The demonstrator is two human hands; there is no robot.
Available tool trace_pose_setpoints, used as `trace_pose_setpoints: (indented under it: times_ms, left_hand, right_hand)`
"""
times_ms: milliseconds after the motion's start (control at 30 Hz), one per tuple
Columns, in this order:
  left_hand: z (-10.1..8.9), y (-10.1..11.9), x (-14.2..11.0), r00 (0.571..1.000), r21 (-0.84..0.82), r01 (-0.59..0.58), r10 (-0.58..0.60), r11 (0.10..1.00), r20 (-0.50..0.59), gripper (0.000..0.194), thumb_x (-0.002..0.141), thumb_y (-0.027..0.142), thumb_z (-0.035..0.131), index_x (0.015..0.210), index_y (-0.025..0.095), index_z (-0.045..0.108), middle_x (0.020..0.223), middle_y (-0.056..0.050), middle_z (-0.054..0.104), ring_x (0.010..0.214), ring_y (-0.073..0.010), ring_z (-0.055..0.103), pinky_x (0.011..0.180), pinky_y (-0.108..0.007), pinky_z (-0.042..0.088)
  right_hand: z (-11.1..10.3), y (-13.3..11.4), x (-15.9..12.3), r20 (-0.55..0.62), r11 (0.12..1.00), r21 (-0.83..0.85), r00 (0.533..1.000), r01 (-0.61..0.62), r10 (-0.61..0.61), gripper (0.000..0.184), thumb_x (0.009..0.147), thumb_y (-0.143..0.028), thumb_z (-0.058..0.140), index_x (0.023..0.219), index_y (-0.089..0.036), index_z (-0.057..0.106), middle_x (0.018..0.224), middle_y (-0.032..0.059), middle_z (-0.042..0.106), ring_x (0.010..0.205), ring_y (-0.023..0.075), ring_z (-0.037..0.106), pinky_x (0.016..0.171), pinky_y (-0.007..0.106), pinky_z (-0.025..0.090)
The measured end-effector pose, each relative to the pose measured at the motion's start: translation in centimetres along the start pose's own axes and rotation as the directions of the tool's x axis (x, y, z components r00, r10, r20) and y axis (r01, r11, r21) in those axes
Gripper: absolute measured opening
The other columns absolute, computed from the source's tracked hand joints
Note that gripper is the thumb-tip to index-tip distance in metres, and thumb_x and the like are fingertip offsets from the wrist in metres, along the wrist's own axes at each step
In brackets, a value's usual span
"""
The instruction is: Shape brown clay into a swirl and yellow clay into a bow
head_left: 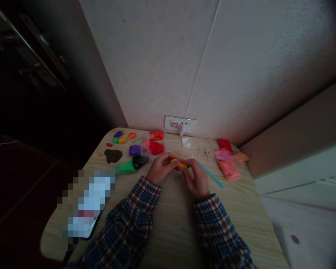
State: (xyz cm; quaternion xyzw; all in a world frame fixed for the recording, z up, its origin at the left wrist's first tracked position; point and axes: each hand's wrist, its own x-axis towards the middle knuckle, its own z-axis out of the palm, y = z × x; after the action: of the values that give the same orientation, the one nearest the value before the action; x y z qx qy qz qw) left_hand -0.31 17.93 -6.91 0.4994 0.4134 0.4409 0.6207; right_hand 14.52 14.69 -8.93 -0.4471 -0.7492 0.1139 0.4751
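Note:
A small yellow piece of modelling clay [182, 165] is pinched between the fingertips of both hands above the middle of the table. My left hand [161, 168] grips its left end, and my right hand [197, 180] has the right end between thumb and fingers. Fingers cover part of the clay, so its full shape is hidden. Just beyond my right hand, a flat teal strip [214, 177] lies slantwise on the table. A thin blue-green tip [179, 176] shows below the fingers; what it belongs to is hidden.
Left on the wooden table [170, 231] are a brown clay lump [112, 155], a round slice-like piece [132, 136], small coloured pieces, a green packet [126, 167] and a blurred phone-like device [91, 201]. Red packets [156, 148] lie behind; pink and orange ones [229, 169] are right. A socket [180, 123] is on the wall.

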Motion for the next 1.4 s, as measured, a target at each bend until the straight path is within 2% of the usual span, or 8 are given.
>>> trace_pose_setpoints:
  times_ms: [100, 233, 433, 567, 800, 1067, 1267, 1400]
  left_hand:
    - [-0.06, 0.06, -0.13, 0.999, -0.043, -0.006, 0.007, 0.999, 0.035, 0.04, 0.059, 0.041, 0.079, 0.082, 0.015, 0.059, 0.074, 0.001, 0.064, 0.067, -0.0127, 0.062, 0.069, -0.027, 0.05]
    - [0.02, 0.12, -0.3, 0.998, -0.015, -0.023, 0.023, 1.0, 0.05, 0.036, 0.061, 0.041, 0.077, 0.076, 0.015, 0.057, 0.07, 0.002, 0.061, 0.064, -0.0117, 0.06, 0.067, -0.026, 0.049]
    - [-0.33, 0.14, -0.29, 0.998, 0.08, -0.064, 0.065, 0.995, -0.013, 0.03, 0.068, 0.04, 0.072, 0.072, 0.015, 0.055, 0.062, 0.003, 0.06, 0.06, -0.0116, 0.058, 0.062, -0.024, 0.046]
    - [-0.58, 0.27, -0.23, 0.998, 0.096, -0.063, 0.062, 0.993, 0.015, 0.028, 0.07, 0.039, 0.07, 0.069, 0.015, 0.054, 0.057, 0.004, 0.058, 0.057, -0.0111, 0.057, 0.059, -0.024, 0.045]
    - [-0.47, 0.4, -0.33, 0.995, 0.047, -0.051, 0.047, 0.998, 0.086, 0.033, 0.064, 0.033, 0.076, 0.086, 0.016, 0.058, 0.088, -0.003, 0.068, 0.075, -0.0153, 0.065, 0.073, -0.028, 0.051]
    - [-0.55, 0.37, -0.29, 0.994, 0.158, -0.11, 0.11, 0.981, 0.009, 0.024, 0.066, 0.033, 0.074, 0.076, 0.015, 0.061, 0.077, -0.003, 0.067, 0.074, -0.0165, 0.065, 0.074, -0.028, 0.051]
    - [-0.71, 0.59, -0.4, 0.99, 0.208, -0.139, 0.136, 0.968, 0.03, 0.024, 0.068, 0.036, 0.073, 0.072, 0.015, 0.061, 0.066, 0.0, 0.064, 0.062, -0.0146, 0.062, 0.065, -0.026, 0.05]
    - [-0.68, 0.55, -0.46, 0.99, 0.237, -0.139, 0.135, 0.962, 0.033, 0.021, 0.072, 0.035, 0.069, 0.073, 0.016, 0.059, 0.067, 0.0, 0.063, 0.062, -0.0144, 0.063, 0.065, -0.026, 0.05]
  right_hand:
    - [-0.11, 0.07, -0.15, -0.013, 1.0, 0.003, 1.0, -0.025, 0.025, 0.016, 0.091, -0.022, 0.048, 0.103, -0.021, 0.059, 0.088, 0.0053, 0.068, 0.077, 0.0187, 0.064, 0.068, 0.032, 0.052]
    - [-0.37, 0.11, -0.32, -0.022, 1.0, 0.0, 0.999, -0.026, 0.026, 0.016, 0.091, -0.022, 0.048, 0.102, -0.021, 0.06, 0.087, 0.0042, 0.068, 0.076, 0.0177, 0.064, 0.067, 0.03, 0.052]
    - [-0.35, 0.38, -0.02, -0.026, 1.0, 0.0, 1.0, -0.008, 0.008, 0.022, 0.087, -0.035, 0.057, 0.102, -0.019, 0.057, 0.087, 0.0056, 0.065, 0.075, 0.0188, 0.062, 0.065, 0.032, 0.053]
    - [-0.4, 0.45, 0.06, -0.022, 1.0, -0.001, 1.0, -0.006, 0.006, 0.012, 0.088, -0.03, 0.055, 0.094, -0.02, 0.058, 0.08, 0.0038, 0.063, 0.072, 0.0178, 0.06, 0.063, 0.031, 0.051]
    - [-0.76, 0.29, 0.05, -0.085, 0.999, -0.007, 0.996, -0.032, 0.032, 0.01, 0.089, -0.03, 0.054, 0.088, -0.021, 0.058, 0.075, 0.0025, 0.063, 0.067, 0.0168, 0.06, 0.059, 0.029, 0.05]
    - [-0.73, 0.36, 0.06, -0.017, 0.998, 0.031, 0.998, -0.058, 0.058, 0.016, 0.089, -0.034, 0.054, 0.098, -0.021, 0.056, 0.084, 0.0048, 0.064, 0.074, 0.0185, 0.062, 0.065, 0.033, 0.053]
    - [-0.59, 0.06, 0.04, -0.038, 0.999, -0.015, 0.999, -0.029, 0.028, 0.01, 0.089, -0.029, 0.053, 0.088, -0.02, 0.058, 0.073, 0.0026, 0.062, 0.065, 0.0159, 0.059, 0.058, 0.028, 0.049]
    - [-0.5, 0.09, 0.06, -0.029, 0.999, 0.004, 0.998, -0.053, 0.053, 0.011, 0.089, -0.028, 0.053, 0.085, -0.02, 0.058, 0.071, 0.0016, 0.062, 0.064, 0.0151, 0.058, 0.058, 0.027, 0.048]
